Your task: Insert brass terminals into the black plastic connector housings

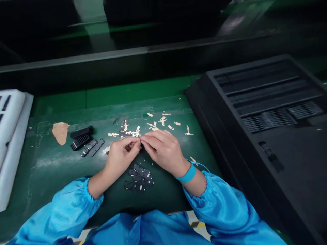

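Note:
My left hand (123, 153) and my right hand (166, 148) meet fingertip to fingertip over the green mat. Both are pinched closed; whatever lies between the fingertips is too small and hidden to name. Just beyond them are scattered small pale strips (170, 127), some heaped over dark pieces. Below my hands, nearer my body, lies a loose group of small black plastic parts (141, 175) with light spots on them. More black parts (97, 147) lie to the left, beside a stack of black pieces (81, 142). A blue band (187, 173) circles my right wrist.
On the right stands a large black tray (270, 149) with slots, some holding rows of parts. White foam trays (12, 136) stand at the left edge. A brown paper piece (60, 133) lies left on the green mat (51, 177). A dark ledge (127, 71) runs along the back.

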`<state>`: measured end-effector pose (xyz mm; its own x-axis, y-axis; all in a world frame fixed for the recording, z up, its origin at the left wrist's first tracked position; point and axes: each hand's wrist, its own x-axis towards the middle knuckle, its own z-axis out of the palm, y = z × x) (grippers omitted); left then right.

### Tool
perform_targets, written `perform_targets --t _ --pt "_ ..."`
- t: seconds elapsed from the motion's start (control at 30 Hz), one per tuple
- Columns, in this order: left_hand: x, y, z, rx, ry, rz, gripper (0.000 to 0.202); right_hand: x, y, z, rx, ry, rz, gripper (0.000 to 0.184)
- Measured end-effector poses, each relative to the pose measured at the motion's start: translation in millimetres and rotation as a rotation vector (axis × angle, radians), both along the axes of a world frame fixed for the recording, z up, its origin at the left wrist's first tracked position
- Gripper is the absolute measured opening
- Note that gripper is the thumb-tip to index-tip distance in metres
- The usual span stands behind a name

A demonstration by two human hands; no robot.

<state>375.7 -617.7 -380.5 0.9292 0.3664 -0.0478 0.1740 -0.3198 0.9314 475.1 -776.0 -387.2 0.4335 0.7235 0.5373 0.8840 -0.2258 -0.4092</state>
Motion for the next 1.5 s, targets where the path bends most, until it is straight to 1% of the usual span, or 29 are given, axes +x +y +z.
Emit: perform_targets --t 0.07,0.13,0.2,0.27,0.33,0.4,0.5,0.53,0.57,0.6,0.63,0.7,0.73,0.8,0.83,0.87,0.93,1.0,1.07,1.13,1.2,1.27,1.33,1.4,1.43,1.5 --pt "-1.6 -0.7 1.9 0.173 -0.074 -0.034 0.014 0.8 -0.2 -0.4 -0.006 -0.035 0.015 0.016" --pt "-2.5 -0.6 4.0 0.312 -0.139 -0.082 0.014 0.8 0.5 -0.7 0.005 -0.067 0.006 0.016" --pt "-2.6 -0.3 5.5 0.385 -0.175 -0.115 0.015 0.1 2.2 -0.6 0.030 -0.059 -0.015 0.017" --pt "-2.2 0.0 5.9 0.383 -0.161 -0.127 0.015 -0.2 4.0 0.1 0.047 -0.013 -0.026 0.019" --pt "-1.4 0.6 4.7 0.323 -0.119 -0.116 0.014 2.3 3.7 1.4 0.051 0.050 -0.052 0.020" --pt "0.0 1.8 2.0 0.209 -0.083 -0.074 0.012 9.6 -0.5 2.7 0.043 0.089 -0.149 0.021" --pt "2.9 3.6 -2.7 -0.080 -0.012 0.029 0.014 26.4 -12.4 2.4 -0.058 0.027 -0.393 0.022" --pt "4.0 3.7 -3.9 -0.192 0.015 0.065 0.015 31.2 -15.9 1.5 -0.116 0.005 -0.450 0.024" --pt "5.1 3.4 -4.8 -0.301 0.037 0.103 0.017 34.4 -18.3 0.5 -0.163 -0.001 -0.475 0.023" --pt "6.0 2.4 -5.3 -0.399 0.050 0.140 0.019 35.5 -19.1 -0.6 -0.186 0.015 -0.468 0.020" --pt "6.7 0.9 -5.5 -0.481 0.050 0.175 0.022 34.1 -18.3 -1.4 -0.177 0.057 -0.432 0.022" --pt "7.4 -3.7 -5.1 -0.594 0.028 0.236 0.028 25.0 -12.2 -1.9 -0.074 0.218 -0.300 0.032" --pt "7.2 -6.5 -4.7 -0.629 0.013 0.256 0.028 18.2 -7.7 -1.5 -0.003 0.337 -0.222 0.031" --pt "6.1 -12.4 -4.1 -0.658 -0.020 0.270 0.024 4.0 1.8 0.2 0.114 0.604 -0.108 0.018" --pt "5.3 -15.1 -4.0 -0.656 -0.037 0.269 0.022 -2.0 5.9 1.2 0.153 0.710 -0.085 0.012" --pt "4.5 -17.3 -4.0 -0.647 -0.048 0.262 0.021 -6.6 9.1 2.1 0.184 0.782 -0.079 0.009" --pt "3.4 -20.0 -3.9 -0.615 -0.052 0.245 0.021 -11.1 12.3 3.4 0.221 0.822 -0.090 0.011" --pt "3.1 -19.9 -3.0 -0.571 -0.031 0.213 0.020 -10.2 11.7 3.7 0.219 0.770 -0.083 0.016" --pt "3.7 -17.4 -1.0 -0.512 -0.014 0.175 0.021 -6.3 8.8 3.2 0.159 0.632 -0.074 0.019" --pt "4.2 -13.7 1.2 -0.440 -0.011 0.147 0.027 -2.4 5.4 2.0 0.037 0.406 -0.073 0.024" --pt "3.9 -10.2 2.3 -0.370 -0.010 0.113 0.030 -0.3 2.9 0.9 -0.119 0.176 -0.067 0.028" --pt "2.6 -7.5 1.8 -0.291 0.000 0.079 0.024 -0.2 1.8 0.9 -0.252 0.036 -0.049 0.030" --pt "1.1 -5.3 0.5 -0.187 0.008 0.065 0.015 -1.1 1.5 2.2 -0.329 -0.027 -0.042 0.029" --pt "0.5 -3.3 -0.5 -0.084 0.004 0.072 0.011 -1.9 1.2 4.5 -0.347 -0.064 -0.041 0.028" --pt "0.7 -2.2 -0.6 -0.054 -0.001 0.079 0.010 -2.3 0.7 5.8 -0.327 -0.071 -0.052 0.027" --pt "2.2 -0.2 -0.3 -0.076 0.000 0.099 0.011 -3.3 -0.7 8.6 -0.232 -0.064 -0.111 0.022"
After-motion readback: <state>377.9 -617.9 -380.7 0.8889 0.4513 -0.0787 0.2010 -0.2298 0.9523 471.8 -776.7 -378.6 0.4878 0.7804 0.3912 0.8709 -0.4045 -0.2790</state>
